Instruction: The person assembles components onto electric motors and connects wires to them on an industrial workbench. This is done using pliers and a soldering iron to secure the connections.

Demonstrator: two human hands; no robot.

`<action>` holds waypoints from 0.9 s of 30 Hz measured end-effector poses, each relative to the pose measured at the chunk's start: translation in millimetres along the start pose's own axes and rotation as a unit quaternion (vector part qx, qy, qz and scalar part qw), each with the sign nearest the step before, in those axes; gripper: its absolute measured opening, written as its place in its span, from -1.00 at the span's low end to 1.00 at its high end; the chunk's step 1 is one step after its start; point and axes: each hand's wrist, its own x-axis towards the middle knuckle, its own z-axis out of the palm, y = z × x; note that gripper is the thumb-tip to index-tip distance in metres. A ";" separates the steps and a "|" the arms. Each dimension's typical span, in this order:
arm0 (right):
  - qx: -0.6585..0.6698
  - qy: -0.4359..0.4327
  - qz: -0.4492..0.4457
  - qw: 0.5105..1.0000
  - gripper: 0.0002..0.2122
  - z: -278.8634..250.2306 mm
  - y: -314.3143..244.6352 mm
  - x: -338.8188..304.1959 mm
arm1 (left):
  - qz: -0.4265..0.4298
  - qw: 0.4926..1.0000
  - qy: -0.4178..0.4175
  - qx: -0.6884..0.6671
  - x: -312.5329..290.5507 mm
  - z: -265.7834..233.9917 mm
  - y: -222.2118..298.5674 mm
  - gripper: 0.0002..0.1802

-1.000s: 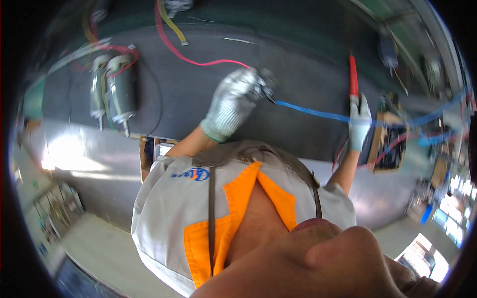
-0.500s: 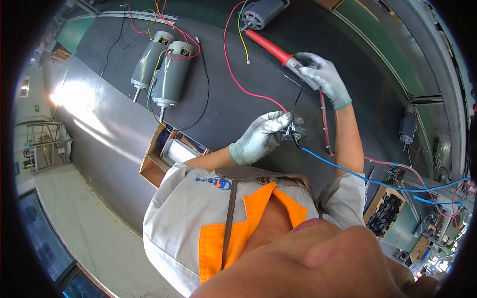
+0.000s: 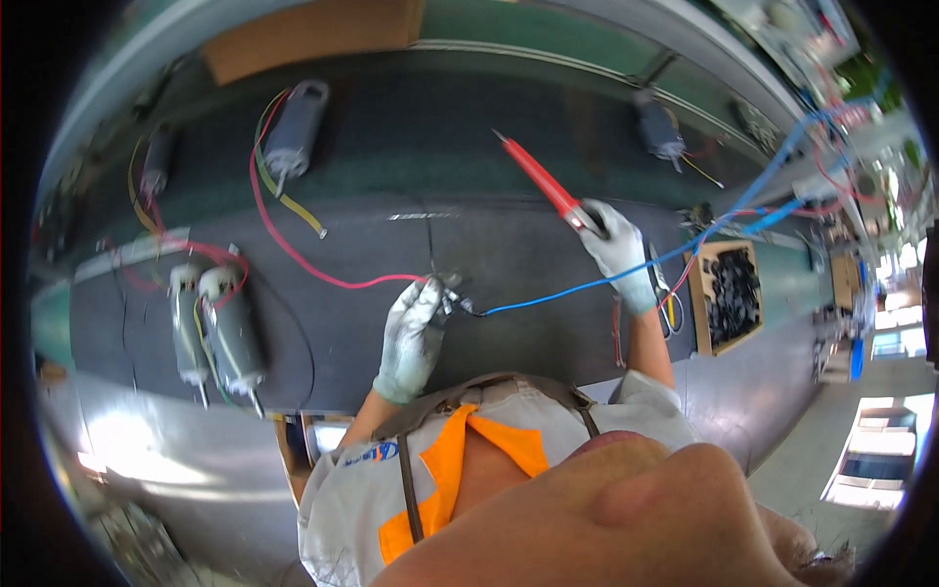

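Observation:
Gloved in white, my left hand (image 3: 409, 338) is closed, pinching the end of a red wire (image 3: 323, 277) and a thin black wire beside a dark clip (image 3: 458, 300). A blue lead (image 3: 577, 287) runs from that clip to the right. My right hand (image 3: 616, 249), also gloved, wraps round the grey handle of a red test probe (image 3: 538, 179). Its thin metal tip points up and left, touching nothing. The red wire comes from a grey motor (image 3: 295, 132) lying at the far left, which also has a yellow-green wire (image 3: 303, 212) with a ring end.
Two grey motors (image 3: 230, 328) lie together on the left of the dark bench (image 3: 509, 352). Another motor (image 3: 660, 127) sits at the far right. A cardboard box (image 3: 699, 293) of black parts and yellow-handled scissors (image 3: 671, 313) are at the right. Blue cables (image 3: 773, 171) hang there.
The view has turned right. My right hand has drawn the test probe away from the motor's shaft, where its tip was. My left hand still holds the wires at the clip.

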 end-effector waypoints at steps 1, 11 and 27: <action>-0.050 0.019 0.035 0.998 -0.63 -15.5 19.8 -26.9 | 0.002 0.999 -0.006 0.039 3.8 -5.4 -6.2 -0.67; 0.422 -0.275 -0.056 0.862 -0.58 1.9 -80.6 -92.4 | 0.053 0.954 -0.071 0.286 28.0 -10.7 -4.0 -0.72; -0.335 0.082 0.182 0.921 -0.43 -52.2 99.6 116.2 | 0.393 0.391 0.118 0.824 41.5 -64.9 131.2 -0.39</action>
